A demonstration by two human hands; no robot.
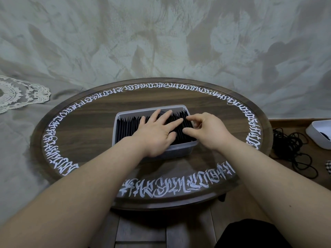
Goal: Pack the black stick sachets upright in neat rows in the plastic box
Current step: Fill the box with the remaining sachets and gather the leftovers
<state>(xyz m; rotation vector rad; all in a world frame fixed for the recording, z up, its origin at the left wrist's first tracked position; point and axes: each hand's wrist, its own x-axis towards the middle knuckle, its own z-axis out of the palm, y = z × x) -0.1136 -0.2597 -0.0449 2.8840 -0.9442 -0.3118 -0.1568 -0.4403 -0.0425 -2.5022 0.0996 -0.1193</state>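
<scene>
The plastic box (pixel 180 148) sits mid-worktop (pixel 86 133), packed with upright black stick sachets (pixel 125 127). The left hand (pixel 157 133) presses flat on their tops, fingers straight; the right hand (pixel 206 129) pinches sachets at the box's right end. Likely final straightening; next, even the right-end row.

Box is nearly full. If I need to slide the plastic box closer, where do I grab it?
Take the plastic box by its two short end walls, under the rim, one hand from each side. The sachets fill the inside, and both long sides sit under the left hand and right hand.
</scene>
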